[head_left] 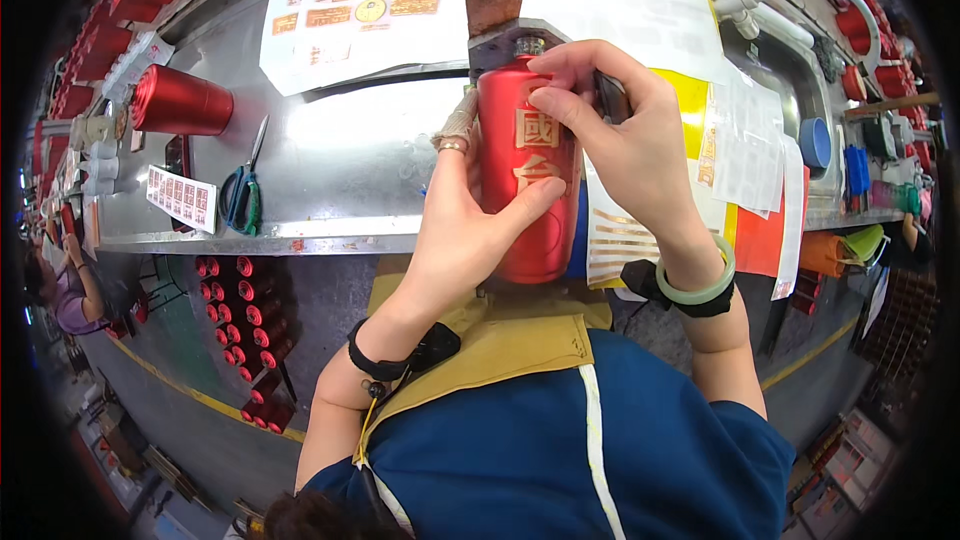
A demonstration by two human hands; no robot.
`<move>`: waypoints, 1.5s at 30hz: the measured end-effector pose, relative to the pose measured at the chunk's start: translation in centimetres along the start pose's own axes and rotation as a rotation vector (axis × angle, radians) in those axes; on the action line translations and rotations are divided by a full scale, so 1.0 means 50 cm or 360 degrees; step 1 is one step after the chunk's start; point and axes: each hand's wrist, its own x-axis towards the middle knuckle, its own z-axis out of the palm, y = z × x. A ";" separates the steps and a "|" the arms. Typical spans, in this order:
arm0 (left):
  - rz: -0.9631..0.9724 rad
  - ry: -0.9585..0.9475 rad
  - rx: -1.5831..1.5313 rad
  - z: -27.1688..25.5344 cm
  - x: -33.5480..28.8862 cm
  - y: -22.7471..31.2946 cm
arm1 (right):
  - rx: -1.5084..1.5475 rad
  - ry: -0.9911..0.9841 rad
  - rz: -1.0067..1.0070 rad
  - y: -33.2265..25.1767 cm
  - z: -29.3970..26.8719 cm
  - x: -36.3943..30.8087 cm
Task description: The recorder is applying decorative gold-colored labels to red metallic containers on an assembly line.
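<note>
A glossy red bottle (505,165) with large gold characters down its front lies at the near edge of the metal table, its neck pointing away from me. My left hand (468,225) is closed round its left side, with the thumb across the front. Pale cloth wraps a finger of that hand. My right hand (635,125) is at the bottle's shoulder, thumb and forefinger close together by the topmost gold character. Anything thin between those fingertips cannot be made out.
Sheets of gold decals (370,15) lie beyond the bottle, and paper sheets (745,140) overlap at the right. Scissors (243,185), a small printed strip (182,198) and another red bottle (185,102) are at the left. Red bottles (255,315) stand below the table edge.
</note>
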 end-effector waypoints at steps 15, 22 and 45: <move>-0.0026 -0.0063 -0.0238 -0.011 0.002 0.002 | -0.0031 -0.0014 -0.0028 0.006 -0.005 0.002; -0.0018 -0.0062 -0.0135 -0.011 0.003 0.000 | -0.0048 -0.0064 -0.0009 0.001 -0.007 0.001; -0.0107 -0.0033 -0.0326 -0.018 0.002 0.003 | 0.0794 0.0072 0.0725 0.049 -0.019 -0.085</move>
